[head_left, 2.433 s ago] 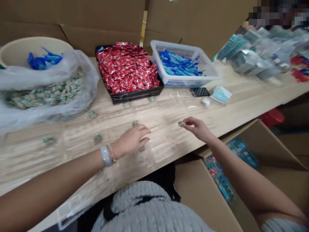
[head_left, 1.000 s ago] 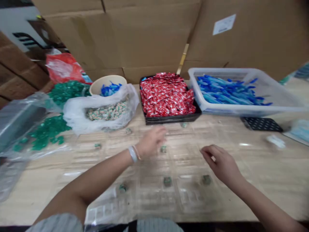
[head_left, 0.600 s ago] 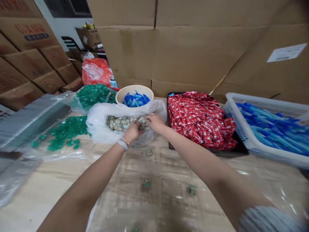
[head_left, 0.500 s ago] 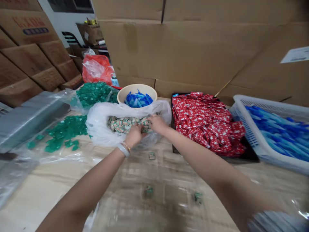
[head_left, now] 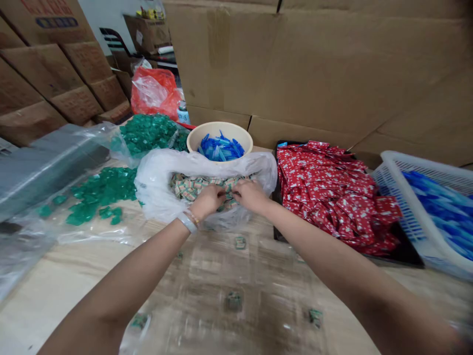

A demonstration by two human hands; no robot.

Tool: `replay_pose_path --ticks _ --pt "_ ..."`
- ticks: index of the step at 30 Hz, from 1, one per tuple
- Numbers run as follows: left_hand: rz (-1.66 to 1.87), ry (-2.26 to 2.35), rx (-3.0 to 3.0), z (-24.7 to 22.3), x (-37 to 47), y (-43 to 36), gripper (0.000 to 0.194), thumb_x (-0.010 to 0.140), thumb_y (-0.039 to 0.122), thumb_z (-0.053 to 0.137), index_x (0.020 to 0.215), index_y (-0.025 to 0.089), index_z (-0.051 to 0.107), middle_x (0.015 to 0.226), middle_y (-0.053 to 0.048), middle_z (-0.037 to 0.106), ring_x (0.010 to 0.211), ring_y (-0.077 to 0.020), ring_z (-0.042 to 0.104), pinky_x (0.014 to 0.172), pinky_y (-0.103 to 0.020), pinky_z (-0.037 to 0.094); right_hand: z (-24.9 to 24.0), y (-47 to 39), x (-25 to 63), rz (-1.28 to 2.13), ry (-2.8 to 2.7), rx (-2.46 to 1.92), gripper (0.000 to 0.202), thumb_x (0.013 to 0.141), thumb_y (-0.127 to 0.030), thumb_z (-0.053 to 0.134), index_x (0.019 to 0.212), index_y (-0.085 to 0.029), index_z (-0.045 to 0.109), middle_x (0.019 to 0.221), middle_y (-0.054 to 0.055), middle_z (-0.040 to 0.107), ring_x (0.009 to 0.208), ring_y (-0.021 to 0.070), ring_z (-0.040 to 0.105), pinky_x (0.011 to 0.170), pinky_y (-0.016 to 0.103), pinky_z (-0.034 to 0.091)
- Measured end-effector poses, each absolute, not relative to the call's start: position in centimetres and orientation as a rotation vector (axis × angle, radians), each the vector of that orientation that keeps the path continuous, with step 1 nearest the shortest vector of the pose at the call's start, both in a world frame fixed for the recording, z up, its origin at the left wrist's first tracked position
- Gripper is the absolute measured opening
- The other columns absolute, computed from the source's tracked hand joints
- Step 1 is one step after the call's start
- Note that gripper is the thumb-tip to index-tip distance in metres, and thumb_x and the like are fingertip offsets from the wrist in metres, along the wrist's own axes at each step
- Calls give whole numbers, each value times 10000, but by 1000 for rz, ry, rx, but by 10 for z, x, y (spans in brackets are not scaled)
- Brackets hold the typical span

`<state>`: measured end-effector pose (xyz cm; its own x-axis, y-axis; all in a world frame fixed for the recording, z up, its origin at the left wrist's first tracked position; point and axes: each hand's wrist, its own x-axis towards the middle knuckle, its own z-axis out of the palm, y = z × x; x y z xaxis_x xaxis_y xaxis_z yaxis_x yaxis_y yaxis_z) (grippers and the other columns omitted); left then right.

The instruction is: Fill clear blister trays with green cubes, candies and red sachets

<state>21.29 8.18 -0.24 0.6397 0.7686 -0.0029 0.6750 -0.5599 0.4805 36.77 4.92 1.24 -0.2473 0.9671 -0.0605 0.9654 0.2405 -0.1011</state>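
A white plastic bag (head_left: 155,170) lies with its mouth wide, full of small printed squares (head_left: 195,185) in cream, green and orange. Both my hands reach into it, side by side, fingertips close together. My left hand (head_left: 210,201), with a pale bangle (head_left: 186,223) at the wrist, is closed, thumb and fingers pinching at the squares. My right hand (head_left: 251,195) is likewise curled in a pinch among them, at the bag's right side. How many squares each holds is hidden by the fingers. Small stacks of similar squares (head_left: 240,242) sit apart on the table nearer me.
Green translucent pieces (head_left: 103,192) lie in heaps at left. Behind the bag stands a cream bowl (head_left: 192,143) of blue pieces. Red printed packets (head_left: 325,182) fill a black tray to the right, beside a white basket (head_left: 424,202) of blue sticks. Cardboard (head_left: 314,74) walls the back.
The view has shifted, so the table's things appear farther right and more of the near stacks show. Both hands stay in the bag; their fingertips have drawn closer together.
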Motion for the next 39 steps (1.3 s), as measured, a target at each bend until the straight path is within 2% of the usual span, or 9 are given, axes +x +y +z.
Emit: replay_pose_path --ticks 4,7,10,13,16,23,29,34,39 --pt "287 1217 2468 -3 216 78 147 717 192 510 790 119 614 827 -93 580 727 -176 545 657 -263 410 16 47 361 87 -2522 -1934 216 779 -267 484 867 -142 637 992 114 584 972 247 479 822 361 323" --pt "290 1251 2470 -2 218 75 153 739 183 483 782 130 620 812 -88 581 731 -175 554 673 -263 423 15 43 357 24 -2535 -1926 229 787 -210 436 890 -131 625 978 121 591 959 243 488 829 374 318" --pt "381 1231 2518 -1 218 75 184 758 170 462 829 138 628 838 -89 596 789 -183 562 721 -273 431 11 42 355 25 -2482 -1949 234 781 -228 445 907 -133 619 989 122 588 975 248 482 816 367 330" --pt "502 1196 2487 -3 214 80 214 766 176 469 898 146 635 880 -83 622 850 -184 567 784 -282 429 8 44 359 101 -2378 -1969 225 770 -226 459 898 -145 627 969 112 596 955 233 497 803 346 346" --pt "619 1178 2364 -3 209 87 211 764 190 493 892 128 649 893 -84 646 857 -182 575 801 -284 431 7 49 366 313 -2175 -1961 226 765 -203 463 896 -156 641 884 82 613 835 179 538 740 281 381" --pt "686 1139 2294 3 212 97 228 749 160 490 883 119 670 867 -87 672 813 -191 591 778 -297 440 12 54 376 558 -2045 -1782 216 710 -133 515 883 -129 643 777 43 593 658 114 509 630 220 395" --pt "485 1107 2366 4 225 92 295 724 101 458 929 115 669 858 -105 674 775 -201 588 742 -300 435 6 49 372 346 -2121 -1726 260 686 -92 495 922 -136 595 813 55 590 715 136 507 663 238 390" --pt "414 1035 2356 5 231 89 295 679 54 452 876 101 668 783 -91 665 703 -180 570 685 -271 429 1 43 371 265 -2140 -1810 278 710 -104 470 976 -144 541 809 58 592 746 154 523 652 241 380" --pt "396 977 2395 3 233 89 235 699 112 495 879 100 644 704 -58 631 651 -165 533 649 -263 418 2 41 370 253 -2101 -1914 280 724 -94 449 992 -140 515 804 61 593 722 148 522 629 233 365"
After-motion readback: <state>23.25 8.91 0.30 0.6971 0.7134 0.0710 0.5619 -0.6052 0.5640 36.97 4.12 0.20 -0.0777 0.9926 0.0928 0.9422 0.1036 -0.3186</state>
